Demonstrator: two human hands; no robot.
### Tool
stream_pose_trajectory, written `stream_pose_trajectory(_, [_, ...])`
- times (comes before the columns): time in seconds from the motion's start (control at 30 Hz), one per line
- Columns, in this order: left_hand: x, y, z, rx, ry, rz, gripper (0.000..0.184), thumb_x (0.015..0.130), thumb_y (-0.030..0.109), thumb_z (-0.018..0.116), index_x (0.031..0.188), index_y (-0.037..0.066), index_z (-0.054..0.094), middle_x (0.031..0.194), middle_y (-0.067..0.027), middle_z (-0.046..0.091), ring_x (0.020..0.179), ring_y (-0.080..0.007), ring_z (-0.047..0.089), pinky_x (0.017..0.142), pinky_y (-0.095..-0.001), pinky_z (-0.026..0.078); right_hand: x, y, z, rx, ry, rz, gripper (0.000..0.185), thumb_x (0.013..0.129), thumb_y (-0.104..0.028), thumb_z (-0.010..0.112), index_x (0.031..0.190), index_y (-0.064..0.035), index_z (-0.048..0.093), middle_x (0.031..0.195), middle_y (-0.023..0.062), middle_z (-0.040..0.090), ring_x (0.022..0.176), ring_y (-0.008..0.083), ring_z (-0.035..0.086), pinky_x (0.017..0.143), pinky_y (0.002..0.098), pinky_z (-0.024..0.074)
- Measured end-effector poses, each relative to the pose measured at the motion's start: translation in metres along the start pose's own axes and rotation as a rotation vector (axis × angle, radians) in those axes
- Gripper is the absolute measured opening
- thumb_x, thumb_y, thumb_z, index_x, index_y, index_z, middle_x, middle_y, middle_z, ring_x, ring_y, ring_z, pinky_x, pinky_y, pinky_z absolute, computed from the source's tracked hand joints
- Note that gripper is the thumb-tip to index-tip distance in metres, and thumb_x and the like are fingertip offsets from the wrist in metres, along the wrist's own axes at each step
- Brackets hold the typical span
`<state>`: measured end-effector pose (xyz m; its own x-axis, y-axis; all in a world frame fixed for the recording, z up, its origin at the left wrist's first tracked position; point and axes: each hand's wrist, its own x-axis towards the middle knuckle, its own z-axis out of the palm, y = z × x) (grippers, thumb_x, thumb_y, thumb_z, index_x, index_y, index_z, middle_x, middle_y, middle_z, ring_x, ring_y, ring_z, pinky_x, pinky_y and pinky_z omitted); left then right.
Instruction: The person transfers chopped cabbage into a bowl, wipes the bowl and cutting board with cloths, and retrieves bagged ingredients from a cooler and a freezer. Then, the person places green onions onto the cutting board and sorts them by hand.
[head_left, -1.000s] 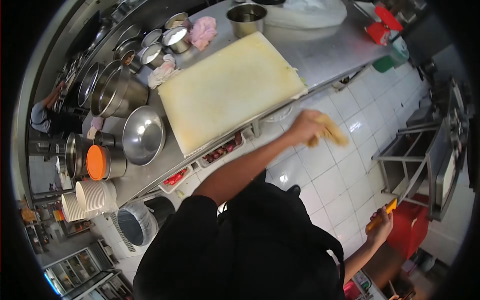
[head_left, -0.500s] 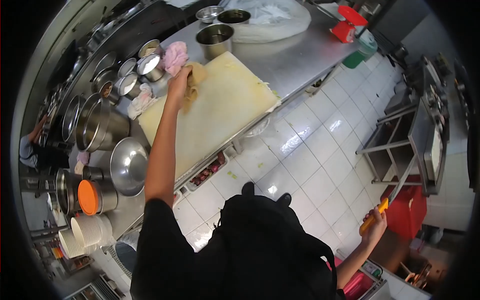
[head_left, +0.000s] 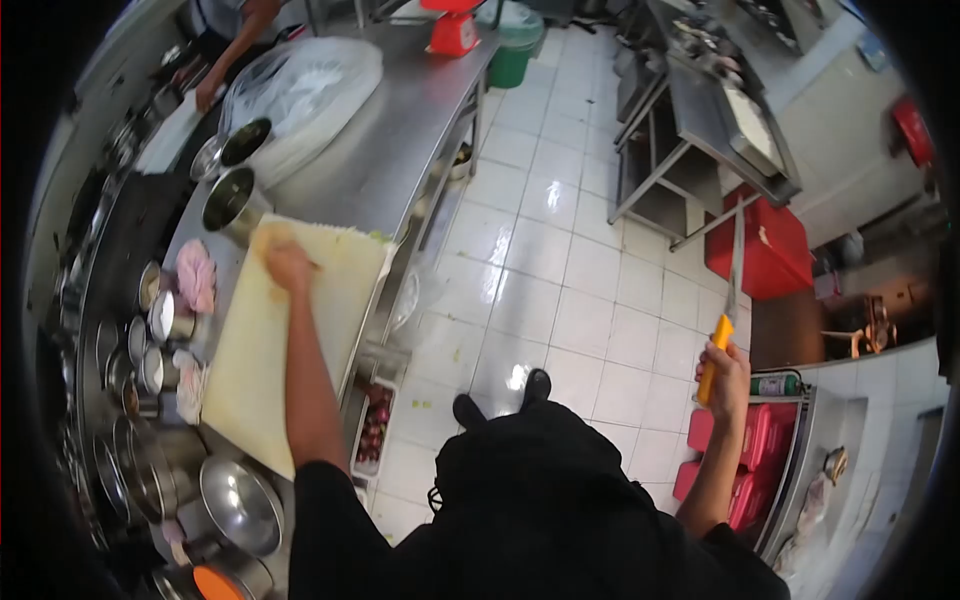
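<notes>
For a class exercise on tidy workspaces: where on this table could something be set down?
The steel table is bare between the plastic bag, the red scale and the cutting board. The board shows bare surface beside the left hand. Crowded: left of the board, with pink cloth, tins, pots and metal bowl.

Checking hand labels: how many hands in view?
3: left hand on the tan cloth, over the board; right hand gripping the knife; co-worker's hand at top left. A second co-worker hand may be hidden.
</notes>
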<state>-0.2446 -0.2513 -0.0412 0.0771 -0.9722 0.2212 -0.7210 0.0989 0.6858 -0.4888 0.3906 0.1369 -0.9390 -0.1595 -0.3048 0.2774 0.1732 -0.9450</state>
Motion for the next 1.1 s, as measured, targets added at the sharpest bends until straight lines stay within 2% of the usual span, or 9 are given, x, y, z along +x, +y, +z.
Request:
stream_pose_trajectory(0.1, [-0.076,0.019,0.073,-0.352,-0.229,0.364,0.028,0.09,0.015,0.053,0.106,-0.004,0.065,0.094,-0.017,0.069,0.086,-0.0291,0.065,0.081,-0.0403,0.051,0.001,-0.014,0.019,0.027,-0.051,-0.043,0.022,0.088,-0.012,0.063,0.106,-0.001,0.055,0.075,0.005,0.055,0.06,0.0133,0.055,0.052,0.0261,0.045])
stream_pose_trajectory(0.17, [-0.148,0.1,0.024,-0.746,-0.963,-0.044,0.026,0.082,0.001,0.053,0.105,-0.003,0.067,0.091,-0.0096,0.069,0.08,-0.0187,0.065,0.072,-0.031,0.052,0.006,-0.019,0.034,0.061,-0.104,-0.077,0.022,0.088,-0.013,0.063,0.105,-0.0014,0.055,0.076,0.005,0.055,0.06,0.0135,0.055,0.053,0.026,0.0454])
stream_pose_trajectory(0.27, [-0.217,0.136,-0.024,-0.953,-1.055,-0.08,0.031,0.08,-0.006,0.051,0.108,-0.003,0.065,0.1,-0.0093,0.068,0.086,-0.017,0.065,0.075,-0.0295,0.053,0.02,-0.022,0.054,0.091,-0.183,-0.099,0.021,0.088,-0.015,0.063,0.103,-0.0033,0.054,0.077,0.0042,0.055,0.06,0.0136,0.055,0.054,0.0259,0.0458])
stream_pose_trajectory(0.57, [-0.078,0.09,-0.182,-0.931,-0.697,0.046,0.047,0.074,-0.007,0.047,0.117,0.0,0.063,0.116,-0.0154,0.061,0.104,-0.0203,0.063,0.087,-0.0292,0.053,0.021,-0.002,0.06,0.03,-0.193,-0.064,0.019,0.091,-0.014,0.06,0.105,-0.0026,0.055,0.076,0.0048,0.055,0.06,0.0133,0.054,0.055,0.0258,0.0453])
stream_pose_trajectory(0.63, [-0.023,0.05,-0.176,-0.648,-0.842,0.246,0.062,0.076,0.01,0.062,0.138,0.006,0.051,0.138,-0.0207,0.046,0.122,-0.0257,0.053,0.098,-0.0356,0.047,0.025,0.01,0.054,0.024,-0.189,-0.024,0.02,0.091,-0.014,0.061,0.106,-0.0027,0.055,0.076,0.0048,0.055,0.06,0.0133,0.054,0.054,0.0259,0.045])
stream_pose_trajectory(0.77, [0.019,0.023,-0.112,-0.157,-0.497,0.062,0.102,0.062,0.045,0.081,0.149,0.015,0.037,0.148,-0.0225,0.035,0.133,-0.0331,0.041,0.109,-0.0434,0.036,0.021,0.022,0.048,0.018,-0.168,0.026,0.02,0.091,-0.015,0.061,0.106,-0.0031,0.055,0.075,0.0046,0.054,0.06,0.0134,0.054,0.054,0.0261,0.0447])
stream_pose_trajectory(0.87, [-0.035,0.006,-0.056,0.287,-0.161,0.278,0.079,0.067,0.044,0.081,0.133,0.008,0.056,0.13,-0.0226,0.053,0.118,-0.0368,0.053,0.101,-0.0429,0.042,0.016,0.032,0.045,0.0,-0.198,0.021,0.018,0.093,-0.016,0.06,0.105,-0.004,0.054,0.075,0.0042,0.054,0.06,0.0133,0.054,0.053,0.0261,0.0446])
stream_pose_trajectory(0.97, [-0.061,-0.013,-0.023,0.049,0.125,0.384,0.033,0.068,0.018,0.075,0.099,0.009,0.072,0.093,-0.0163,0.061,0.096,-0.0358,0.058,0.088,-0.0467,0.046,0.018,0.041,0.05,-0.013,-0.247,0.028,0.016,0.094,-0.016,0.059,0.104,-0.0045,0.054,0.075,0.004,0.054,0.06,0.0133,0.053,0.053,0.0259,0.0444])
stream_pose_trajectory(1.1, [-0.145,-0.003,-0.101,-0.019,-0.384,0.275,0.029,0.074,0.015,0.072,0.102,0.009,0.072,0.102,-0.0187,0.063,0.093,-0.0337,0.063,0.079,-0.0432,0.051,0.019,0.04,0.067,-0.042,-0.271,0.07,0.013,0.095,-0.015,0.058,0.103,-0.0049,0.054,0.075,0.0041,0.054,0.06,0.013,0.053,0.053,0.0253,0.0442])
